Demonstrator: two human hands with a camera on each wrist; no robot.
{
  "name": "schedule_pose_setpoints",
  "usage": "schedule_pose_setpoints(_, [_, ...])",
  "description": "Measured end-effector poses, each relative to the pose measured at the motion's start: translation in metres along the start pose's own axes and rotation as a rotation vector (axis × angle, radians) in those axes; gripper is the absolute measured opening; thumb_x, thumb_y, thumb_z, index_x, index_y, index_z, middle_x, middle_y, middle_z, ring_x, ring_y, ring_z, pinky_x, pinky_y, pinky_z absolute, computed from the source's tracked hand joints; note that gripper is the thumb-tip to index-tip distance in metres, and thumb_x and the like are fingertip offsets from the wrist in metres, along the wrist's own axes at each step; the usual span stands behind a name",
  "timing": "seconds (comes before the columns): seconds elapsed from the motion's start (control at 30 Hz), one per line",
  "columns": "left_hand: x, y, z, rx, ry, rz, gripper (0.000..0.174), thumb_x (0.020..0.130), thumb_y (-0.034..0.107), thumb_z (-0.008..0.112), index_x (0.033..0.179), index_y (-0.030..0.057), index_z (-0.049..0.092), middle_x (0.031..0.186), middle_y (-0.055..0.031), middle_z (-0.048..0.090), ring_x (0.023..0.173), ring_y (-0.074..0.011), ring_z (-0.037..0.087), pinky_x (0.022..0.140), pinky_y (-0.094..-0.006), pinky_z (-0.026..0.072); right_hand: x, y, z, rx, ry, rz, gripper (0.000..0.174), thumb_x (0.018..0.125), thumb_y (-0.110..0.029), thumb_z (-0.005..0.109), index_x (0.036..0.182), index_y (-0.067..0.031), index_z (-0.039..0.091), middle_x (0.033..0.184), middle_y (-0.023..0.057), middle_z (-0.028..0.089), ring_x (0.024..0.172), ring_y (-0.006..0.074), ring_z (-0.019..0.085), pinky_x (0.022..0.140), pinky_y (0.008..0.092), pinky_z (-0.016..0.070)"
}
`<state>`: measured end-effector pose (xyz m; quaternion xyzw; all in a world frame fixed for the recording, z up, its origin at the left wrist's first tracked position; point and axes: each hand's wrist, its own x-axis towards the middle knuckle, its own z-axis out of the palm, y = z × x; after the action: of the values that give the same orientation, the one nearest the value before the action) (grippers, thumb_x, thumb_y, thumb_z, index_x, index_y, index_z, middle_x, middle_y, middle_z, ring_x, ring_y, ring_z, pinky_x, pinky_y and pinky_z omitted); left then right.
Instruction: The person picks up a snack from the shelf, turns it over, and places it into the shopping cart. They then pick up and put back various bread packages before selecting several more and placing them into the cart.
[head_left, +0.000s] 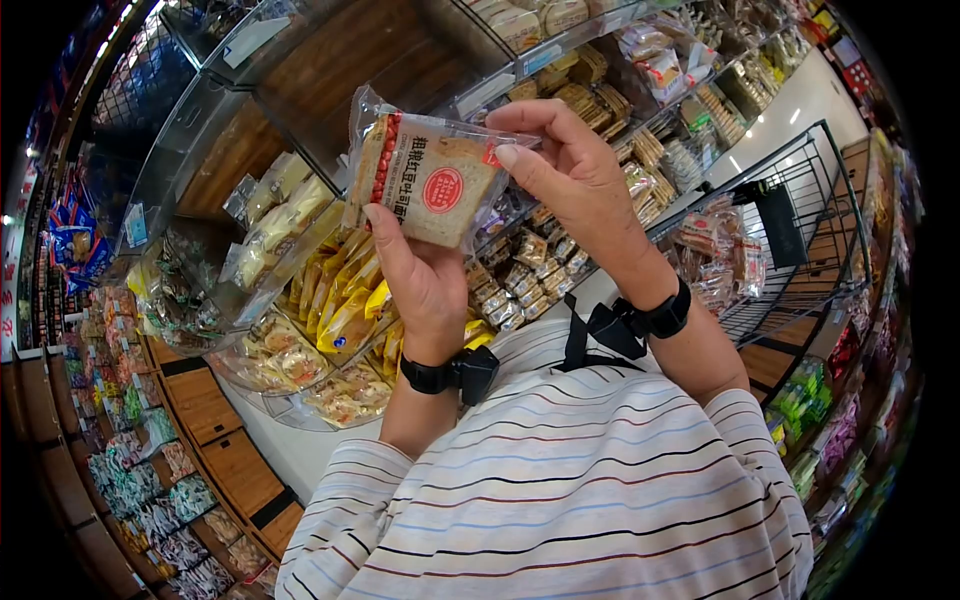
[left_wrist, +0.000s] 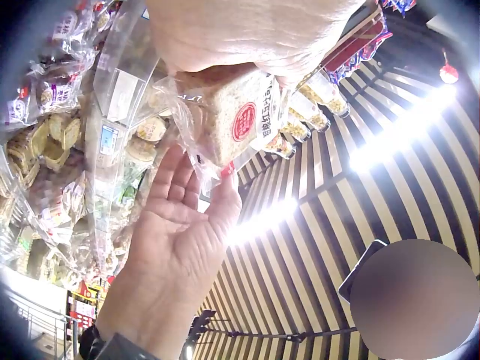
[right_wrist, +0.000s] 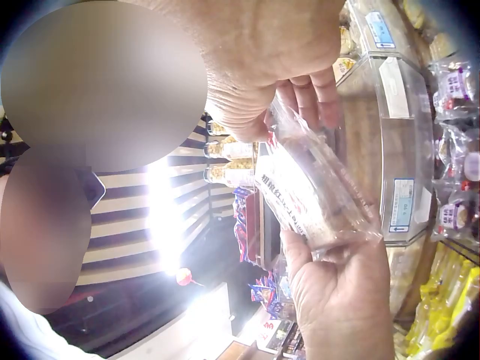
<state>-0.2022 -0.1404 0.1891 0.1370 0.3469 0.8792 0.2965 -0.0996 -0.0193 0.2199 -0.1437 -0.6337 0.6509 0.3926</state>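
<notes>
A clear plastic packet of sliced toast bread (head_left: pixel 440 185), with a red round label and dark Chinese lettering, is held up in front of the body. My left hand (head_left: pixel 425 290) grips its lower left part, thumb on the front face and the other fingers hidden behind. At the opposite end, my right hand (head_left: pixel 570 170) pinches the wrapper's corner between thumb and fingers. In the left wrist view the bread packet (left_wrist: pixel 232 120) spans between both hands. The right wrist view shows the packet (right_wrist: pixel 315 195) tilted, its wrapper shiny and creased.
Clear acrylic bins of packaged snacks curve around in front, with yellow packets (head_left: pixel 340 295) below my left hand. A black wire shopping cart (head_left: pixel 800 240) stands at the right, holding several bread packets (head_left: pixel 715 250). Shelves of bagged goods (head_left: pixel 150 470) line the left.
</notes>
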Motion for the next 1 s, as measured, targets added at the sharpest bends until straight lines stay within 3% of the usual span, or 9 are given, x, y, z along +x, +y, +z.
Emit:
schedule_pose_setpoints(0.27, [-0.002,0.001,-0.003,-0.016,-0.003,-0.008,0.055,0.101,0.048,0.052,0.144,0.0141,0.045,0.143,-0.0063,0.051,0.132,-0.0234,0.049,0.111,-0.0442,0.0388,-0.004,-0.002,0.001,-0.020,-0.019,0.016,0.023,0.093,-0.011,0.067,0.113,-0.0019,0.063,0.097,0.0004,0.064,0.085,0.0042,0.058,0.075,0.0199,0.0491])
schedule_pose_setpoints(0.57, [-0.004,0.003,-0.004,-0.038,-0.035,-0.010,0.053,0.101,0.047,0.052,0.142,0.0131,0.046,0.143,-0.0054,0.052,0.131,-0.0217,0.050,0.111,-0.0433,0.0385,-0.007,-0.007,0.002,-0.040,-0.027,0.067,0.024,0.094,-0.010,0.065,0.116,-0.0009,0.061,0.101,0.0022,0.065,0.088,0.0052,0.059,0.076,0.0206,0.0498])
schedule_pose_setpoints(0.77, [-0.005,0.003,-0.005,-0.059,-0.064,-0.020,0.052,0.101,0.045,0.052,0.142,0.0123,0.047,0.143,-0.0051,0.053,0.131,-0.0208,0.049,0.112,-0.0417,0.0378,-0.009,-0.005,0.001,0.006,-0.031,0.032,0.027,0.096,-0.011,0.062,0.122,-0.0035,0.060,0.114,0.0031,0.064,0.103,0.0077,0.058,0.088,0.0229,0.0482])
schedule_pose_setpoints(1.0, [-0.005,0.003,-0.007,-0.044,-0.082,-0.003,0.052,0.101,0.044,0.053,0.142,0.0121,0.047,0.143,-0.0050,0.053,0.131,-0.0206,0.049,0.112,-0.0415,0.0370,-0.005,-0.008,0.001,0.003,-0.043,0.037,0.028,0.099,-0.018,0.060,0.121,-0.0004,0.060,0.107,0.0016,0.062,0.095,0.0065,0.056,0.083,0.0218,0.0469])
